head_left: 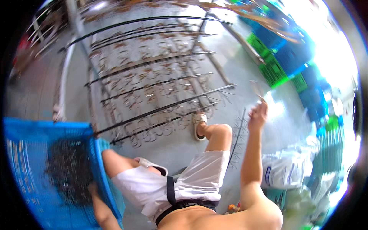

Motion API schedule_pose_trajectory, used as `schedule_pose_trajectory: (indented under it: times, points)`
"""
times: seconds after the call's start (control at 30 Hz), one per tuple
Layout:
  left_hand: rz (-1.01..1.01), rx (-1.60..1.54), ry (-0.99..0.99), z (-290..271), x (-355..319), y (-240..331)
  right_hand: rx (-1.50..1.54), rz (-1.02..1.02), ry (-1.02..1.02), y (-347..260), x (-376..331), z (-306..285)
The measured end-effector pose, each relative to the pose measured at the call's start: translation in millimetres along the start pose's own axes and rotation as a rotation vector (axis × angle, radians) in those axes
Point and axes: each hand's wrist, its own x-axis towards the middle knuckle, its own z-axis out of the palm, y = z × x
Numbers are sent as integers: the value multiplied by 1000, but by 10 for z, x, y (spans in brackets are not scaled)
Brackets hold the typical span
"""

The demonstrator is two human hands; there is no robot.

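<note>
My right hand [258, 115] is raised at the right, fingers closed on a thin, curved, brownish piece [257, 91] blurred by motion. My left hand [93, 188] reaches over the edge of a blue plastic crate [96, 153] at the lower left, touching or close to a heap of small dark pieces [69, 172] inside; its fingers are blurred and mostly hidden. Ahead stands a rack with several black rods [165, 108], from which rows of small curved pieces hang. A dark rod with thin side prongs [237, 138] stands beside my right knee.
Green crates [273, 72] and blue crates [295, 53] are stacked at the far right. A white plastic bag [285, 168] sits near my right elbow. The rack's metal post [78, 34] rises at the left. My legs flank the floor in front of the rack.
</note>
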Motion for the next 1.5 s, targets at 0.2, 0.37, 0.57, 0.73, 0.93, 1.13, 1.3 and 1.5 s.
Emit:
schedule_pose_trajectory:
  times: [0.2,0.37,0.57,0.73,0.93,1.13,1.3,1.5]
  points:
    - [395,56,-53,-258,318,-711,-104,533,203,1238,165,126]
    - [-29,-49,128,-846,-205,158,413,558,92,1073,-25,302]
    - [-179,-118,212,-1574,-686,1034,413,329,126,1036,127,269]
    - [-33,-451,86,-1455,-847,1221,22,331,88,876,312,476]
    - [-147,-683,-39,-1538,-1229,1566,-6,404,-26,1025,511,559]
    - [-10,-583,135,-1407,-1122,1302,174,423,-23,1098,523,653]
    - [17,-551,100,-1336,-1033,1213,277,499,37,946,498,713]
    - [18,-623,96,-1284,-964,1124,140,475,101,913,462,801]
